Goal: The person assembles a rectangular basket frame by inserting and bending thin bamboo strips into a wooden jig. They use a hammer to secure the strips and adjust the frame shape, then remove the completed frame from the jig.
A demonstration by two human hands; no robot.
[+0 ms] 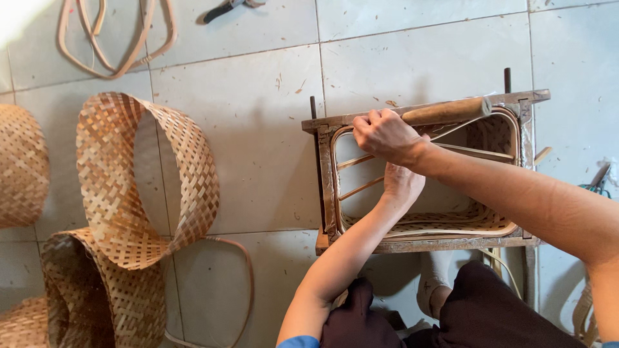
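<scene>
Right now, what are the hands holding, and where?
The right hand grips a wooden stick at its left end. The left hand reaches inside the basket; its hold is hidden.

hands: right [385,134] fisted, left [401,183] reaching down

Woven basket [445,222] inside rect. wooden frame [325,174] on tiled floor; wooden-handled tool [445,111] across top edge.

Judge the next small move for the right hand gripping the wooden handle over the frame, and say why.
Probably press or tap the wooden handle down on the bamboo rim. The right hand grips it over the wooden frame, while the left hand reaches inside the woven basket.
</scene>
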